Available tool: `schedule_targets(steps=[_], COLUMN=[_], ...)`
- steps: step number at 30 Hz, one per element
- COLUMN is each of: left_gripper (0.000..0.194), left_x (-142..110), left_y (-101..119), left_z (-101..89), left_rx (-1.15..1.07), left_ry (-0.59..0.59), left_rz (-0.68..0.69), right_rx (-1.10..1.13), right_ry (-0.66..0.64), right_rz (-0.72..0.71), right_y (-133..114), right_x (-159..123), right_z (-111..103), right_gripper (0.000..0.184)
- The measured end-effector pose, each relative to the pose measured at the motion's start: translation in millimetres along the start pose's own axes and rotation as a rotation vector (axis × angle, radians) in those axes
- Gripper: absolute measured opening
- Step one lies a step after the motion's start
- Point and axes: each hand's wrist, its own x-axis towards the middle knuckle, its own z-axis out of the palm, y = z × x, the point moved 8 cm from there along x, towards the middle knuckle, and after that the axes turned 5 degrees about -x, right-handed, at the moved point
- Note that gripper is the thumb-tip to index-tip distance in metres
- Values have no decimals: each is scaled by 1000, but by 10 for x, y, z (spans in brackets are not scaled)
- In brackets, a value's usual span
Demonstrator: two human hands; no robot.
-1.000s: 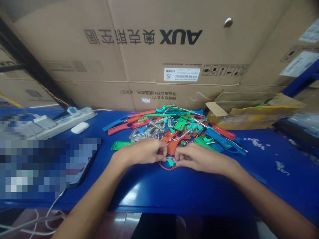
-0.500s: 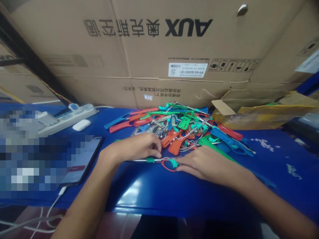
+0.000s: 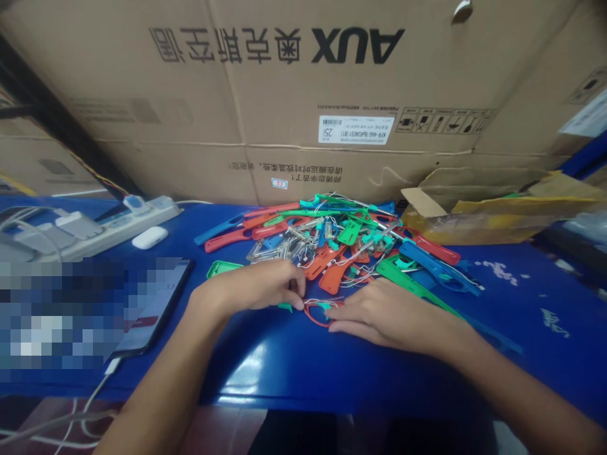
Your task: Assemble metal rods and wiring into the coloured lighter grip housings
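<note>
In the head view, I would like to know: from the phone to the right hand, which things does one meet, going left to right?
Phone → left hand → red loop-shaped part → right hand.

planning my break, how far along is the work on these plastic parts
Done: no piece is clearly finished. In hand: red plastic looped part with teal plastic piece, right hand on it, left hand beside it. Left: apparently the pile of coloured plastic shells behind.
</note>
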Motion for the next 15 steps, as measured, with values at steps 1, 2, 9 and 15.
schedule_targets(steps=[1,2,9,15], left_gripper=[9,10,14,16], left_x=[6,12,67,86], left_y=[4,11,97,158], left_z=[6,13,81,114], left_rx=[7,14,4,18], left_ry=[-2,-6,-19,-9], left_rz=[5,13,87,129], right_rx=[6,17,25,-37], right_ry=[17,37,161,118], right_rz=[-2,-2,57,48], right_y=[-2,2,156,177], right_x=[9,14,-26,7], right_z=[-3,-9,-106,-44], right_gripper=[35,36,31,30])
